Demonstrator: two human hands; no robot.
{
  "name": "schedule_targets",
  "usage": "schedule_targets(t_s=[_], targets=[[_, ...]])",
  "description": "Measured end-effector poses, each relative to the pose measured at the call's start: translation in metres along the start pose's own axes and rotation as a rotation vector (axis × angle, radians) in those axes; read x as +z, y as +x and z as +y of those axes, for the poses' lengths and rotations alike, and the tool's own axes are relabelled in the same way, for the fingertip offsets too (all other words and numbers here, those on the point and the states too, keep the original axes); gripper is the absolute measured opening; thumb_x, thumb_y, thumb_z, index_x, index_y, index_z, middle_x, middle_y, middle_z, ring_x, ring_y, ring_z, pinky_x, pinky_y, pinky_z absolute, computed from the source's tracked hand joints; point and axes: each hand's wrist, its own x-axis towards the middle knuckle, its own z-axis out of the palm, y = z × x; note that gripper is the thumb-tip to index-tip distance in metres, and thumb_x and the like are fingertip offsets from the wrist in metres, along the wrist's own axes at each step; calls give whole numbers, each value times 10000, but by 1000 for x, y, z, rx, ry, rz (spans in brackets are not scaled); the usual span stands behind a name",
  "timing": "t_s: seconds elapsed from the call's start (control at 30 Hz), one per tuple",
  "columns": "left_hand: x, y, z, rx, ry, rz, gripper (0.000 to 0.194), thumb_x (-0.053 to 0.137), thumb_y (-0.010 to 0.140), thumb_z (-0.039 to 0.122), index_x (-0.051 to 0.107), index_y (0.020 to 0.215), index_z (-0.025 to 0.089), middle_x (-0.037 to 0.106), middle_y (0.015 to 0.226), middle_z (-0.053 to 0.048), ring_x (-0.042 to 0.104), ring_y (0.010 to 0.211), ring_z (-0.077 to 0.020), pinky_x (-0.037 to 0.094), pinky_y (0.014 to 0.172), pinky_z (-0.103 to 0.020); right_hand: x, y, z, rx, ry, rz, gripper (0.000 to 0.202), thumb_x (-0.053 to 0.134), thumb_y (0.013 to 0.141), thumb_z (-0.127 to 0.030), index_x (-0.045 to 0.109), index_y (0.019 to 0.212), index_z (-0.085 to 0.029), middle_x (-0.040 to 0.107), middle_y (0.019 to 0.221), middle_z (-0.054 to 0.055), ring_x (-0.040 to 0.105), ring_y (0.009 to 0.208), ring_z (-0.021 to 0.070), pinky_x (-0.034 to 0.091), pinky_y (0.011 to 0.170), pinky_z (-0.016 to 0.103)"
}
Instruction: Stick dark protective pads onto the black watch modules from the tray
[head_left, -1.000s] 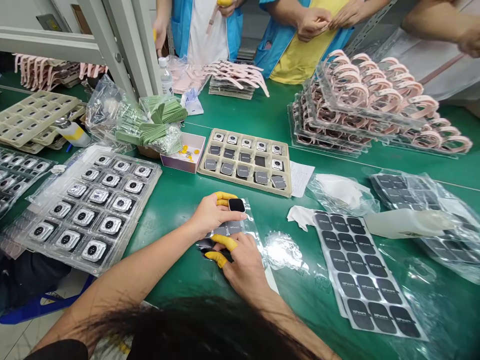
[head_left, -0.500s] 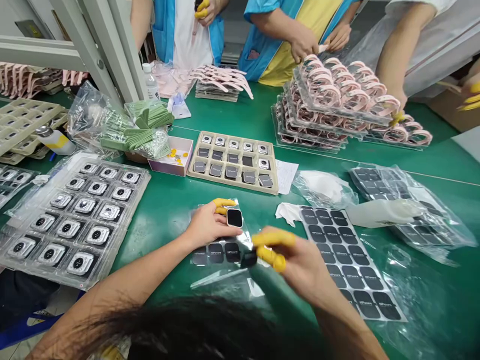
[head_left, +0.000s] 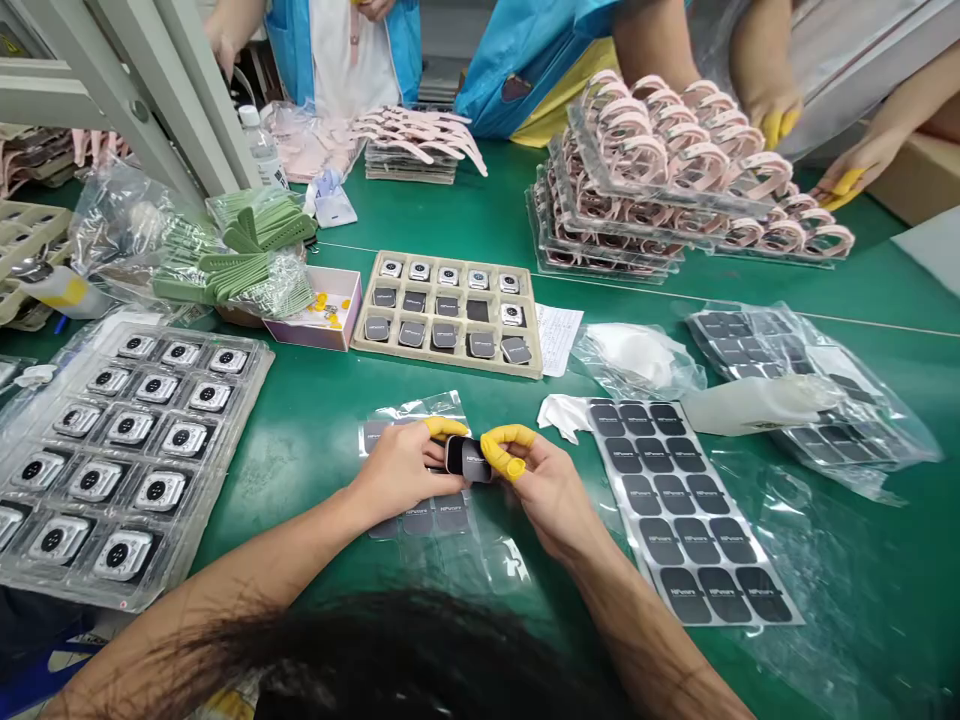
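Observation:
My left hand point(head_left: 409, 462), with yellow finger cots, is closed on a smartwatch body point(head_left: 453, 455), its dark screen partly covered. Against that screen, my right hand point(head_left: 536, 475) pinches a dark printed screen film point(head_left: 476, 461); its thumb and forefinger also wear yellow cots. Whether the film is fully stuck down cannot be seen. Below the hands lies a sheet of dark films point(head_left: 420, 518) with clear plastic around it. To the right rests another film sheet point(head_left: 675, 490) with several rows of dark squares.
A beige tray point(head_left: 450, 357) of watch bodies is ahead. At left is a clear tray point(head_left: 225, 420) of watches, near a small box point(head_left: 311, 335) and green straps point(head_left: 255, 250). A bottle point(head_left: 757, 405) lies at right. Co-workers stand behind stacked trays of pink straps point(head_left: 660, 180).
My right hand has moved up and left, bringing the dark film onto the watch in my left hand. The view has shifted slightly, and the co-workers' hands have moved.

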Motion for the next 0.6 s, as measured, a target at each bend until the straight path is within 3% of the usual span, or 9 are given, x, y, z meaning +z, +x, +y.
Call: schedule_targets(t_s=[0.3, 0.47, 0.6], targets=[[1, -1, 3, -11, 71, 14, 513, 978, 673, 233, 801, 1154, 246, 880, 892, -11, 870, 940, -299, 684, 854, -357, 7, 4, 1, 34, -36, 55, 705, 1001, 449, -786, 706, 780, -239, 620, 711, -26, 539, 613, 152, 503, 562, 315], [1, 0, 3, 0, 72, 7, 508, 973, 683, 234, 805, 1161, 255, 884, 903, -13, 870, 952, -307, 685, 880, -376, 6, 6, 6, 5, -49, 48, 625, 996, 534, -725, 704, 802, -242, 645, 725, -17, 577, 640, 172, 524, 588, 332], [1, -1, 3, -2, 75, 4, 511, 973, 689, 253, 799, 1170, 250, 891, 931, -26, 871, 961, -315, 688, 896, -397, 7, 7, 11, 8, -48, 55, 613, 1000, 530, -702, 704, 809, -243, 680, 762, 3, 625, 702, 200, 517, 586, 327]])
